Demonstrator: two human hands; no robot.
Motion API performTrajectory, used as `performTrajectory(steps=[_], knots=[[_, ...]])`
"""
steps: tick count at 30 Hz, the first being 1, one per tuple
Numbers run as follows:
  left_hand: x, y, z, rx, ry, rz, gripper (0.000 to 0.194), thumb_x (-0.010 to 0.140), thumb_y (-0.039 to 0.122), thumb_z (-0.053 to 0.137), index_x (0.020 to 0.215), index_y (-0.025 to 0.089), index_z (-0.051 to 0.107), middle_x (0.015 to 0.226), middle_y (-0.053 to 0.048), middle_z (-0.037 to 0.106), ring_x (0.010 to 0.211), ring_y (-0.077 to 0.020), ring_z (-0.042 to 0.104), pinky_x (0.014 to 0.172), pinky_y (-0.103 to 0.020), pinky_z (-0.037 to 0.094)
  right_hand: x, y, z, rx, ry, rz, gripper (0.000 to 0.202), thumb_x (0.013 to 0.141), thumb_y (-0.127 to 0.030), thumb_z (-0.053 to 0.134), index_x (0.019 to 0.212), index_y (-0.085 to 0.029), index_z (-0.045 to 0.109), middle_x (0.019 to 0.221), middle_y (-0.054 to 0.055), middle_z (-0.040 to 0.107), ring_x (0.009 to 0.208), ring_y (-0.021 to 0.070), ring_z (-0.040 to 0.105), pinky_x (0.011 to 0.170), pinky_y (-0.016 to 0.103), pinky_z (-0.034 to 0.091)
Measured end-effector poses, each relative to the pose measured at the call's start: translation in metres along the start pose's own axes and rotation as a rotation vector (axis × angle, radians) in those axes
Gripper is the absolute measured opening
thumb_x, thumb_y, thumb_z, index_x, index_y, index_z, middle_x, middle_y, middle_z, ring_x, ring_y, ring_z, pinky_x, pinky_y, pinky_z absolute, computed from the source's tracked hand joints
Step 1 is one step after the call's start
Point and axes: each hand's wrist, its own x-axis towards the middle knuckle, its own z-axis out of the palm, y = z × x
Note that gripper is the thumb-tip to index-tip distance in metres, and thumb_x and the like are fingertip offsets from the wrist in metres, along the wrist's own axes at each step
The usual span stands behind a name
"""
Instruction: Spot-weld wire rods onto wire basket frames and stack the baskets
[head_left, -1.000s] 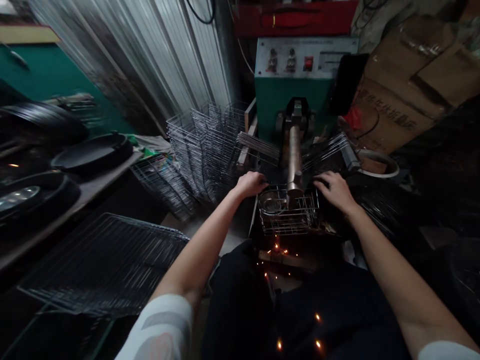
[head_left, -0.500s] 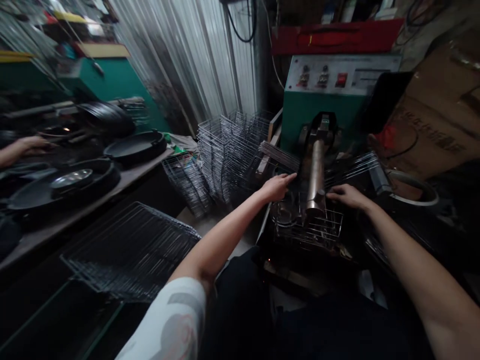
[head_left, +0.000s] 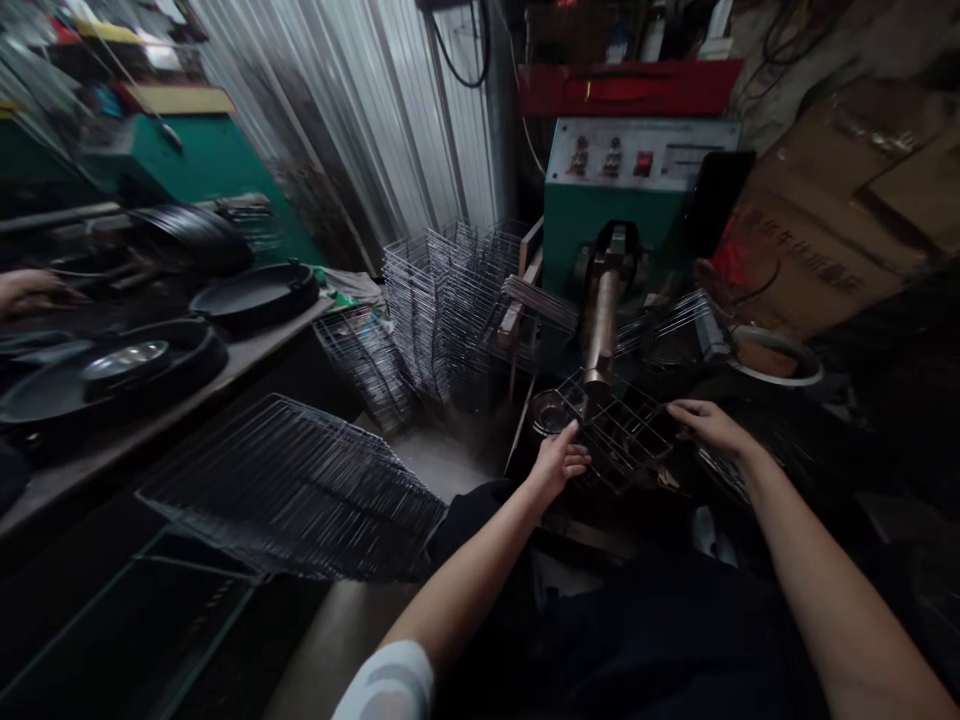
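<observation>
A small wire rack (head_left: 636, 425) hangs tilted just below the end of the machine's copper-coloured cylinder (head_left: 602, 335). At its near left side, my left hand (head_left: 556, 462) is closed on the edge, thumb up and fingers curled. My right hand (head_left: 709, 424) pinches the rack's right corner between thumb and fingers. The cylinder sticks out from a green machine (head_left: 581, 215) with a switch panel. Just left of the rack is a round metal part (head_left: 551, 412); its kind is hard to tell in the dim light.
Tall stacks of wire racks (head_left: 431, 310) stand left of the machine. A larger pile (head_left: 292, 490) lies at the lower left. On a bench (head_left: 259, 340) are black round pans (head_left: 255, 292). A co-worker's hand (head_left: 30, 291) shows at the far left. Cardboard boxes (head_left: 817, 250) lean at the right.
My left hand has come down and curled round the rack's edge from a pointing pose. My right hand has moved lower onto the corner. The rack is now turned and tilted. The view has shifted.
</observation>
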Motion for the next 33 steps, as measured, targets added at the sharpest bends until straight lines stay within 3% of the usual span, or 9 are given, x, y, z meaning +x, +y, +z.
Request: performTrajectory(steps=[2,5,10,15,20,26,29,33], knots=[[0.004,0.004,0.012,-0.042,0.046,-0.018,0.053,0.088,0.060,0.052,0.114,0.014,0.049,0.071,0.002,0.053,0.058,-0.0124,0.061,0.058,-0.029,0.056,0.003,0.001,0.002,0.004,-0.001,-0.005,0.059,0.063,-0.065,0.085,0.096,-0.017,0.074,0.094,0.007,0.066,0.074,0.0166,0.059,0.058,0.024,0.051],[0.004,0.004,0.017,-0.069,0.094,-0.011,0.049,0.086,0.057,0.054,0.112,0.017,0.048,0.069,0.005,0.045,0.052,-0.0093,0.053,0.055,-0.032,0.058,0.004,0.007,0.005,0.023,0.024,-0.015,0.061,0.060,-0.065,0.086,0.098,-0.019,0.074,0.087,0.005,0.065,0.068,0.0153,0.056,0.056,0.024,0.050],[-0.003,-0.001,0.018,-0.012,0.085,0.057,0.051,0.067,0.039,0.080,0.105,0.017,0.053,0.084,0.000,0.054,0.061,-0.0083,0.053,0.053,-0.028,0.058,0.002,0.014,0.011,0.024,0.021,-0.064,0.058,0.063,-0.066,0.082,0.095,-0.018,0.073,0.077,0.002,0.062,0.065,0.0146,0.053,0.053,0.022,0.047],[-0.004,0.000,0.024,0.092,0.121,0.091,0.044,0.069,0.036,0.079,0.099,0.015,0.055,0.083,-0.001,0.054,0.058,-0.0068,0.048,0.045,-0.024,0.055,0.005,0.010,0.017,0.015,0.003,-0.115,0.059,0.065,-0.068,0.079,0.091,-0.015,0.071,0.069,0.001,0.059,0.054,0.0113,0.045,0.042,0.019,0.034],[-0.011,0.007,0.001,0.158,0.084,0.096,0.048,0.067,0.034,0.082,0.101,0.014,0.055,0.081,-0.001,0.056,0.060,-0.0078,0.053,0.047,-0.023,0.056,-0.006,0.011,0.034,0.087,-0.043,-0.134,0.059,0.064,-0.069,0.081,0.081,-0.015,0.064,0.054,-0.007,0.041,0.046,0.0084,0.034,0.039,0.019,0.030],[-0.027,0.005,-0.034,0.187,-0.004,0.125,0.060,0.063,0.035,0.087,0.110,0.013,0.055,0.080,0.000,0.060,0.060,-0.0076,0.055,0.048,-0.021,0.055,-0.058,0.032,0.064,0.252,-0.140,-0.096,0.053,0.076,-0.067,0.076,0.084,-0.020,0.053,0.054,-0.010,0.034,0.044,0.0069,0.027,0.039,0.017,0.025],[-0.040,-0.004,-0.043,0.198,-0.020,0.143,0.067,0.060,0.038,0.089,0.112,0.015,0.054,0.077,0.002,0.058,0.060,-0.0076,0.055,0.047,-0.018,0.051,-0.079,0.042,0.087,0.328,-0.135,-0.086,0.054,0.074,-0.067,0.078,0.085,-0.020,0.053,0.055,-0.009,0.035,0.045,0.0070,0.028,0.041,0.017,0.027],[-0.064,-0.014,-0.058,0.204,-0.004,0.158,0.072,0.058,0.044,0.090,0.113,0.016,0.052,0.075,0.004,0.054,0.060,-0.0078,0.056,0.043,-0.015,0.044,-0.104,0.053,0.126,0.411,-0.137,-0.049,0.054,0.077,-0.071,0.073,0.091,-0.022,0.056,0.055,-0.009,0.033,0.044,0.0071,0.025,0.039,0.017,0.019]])
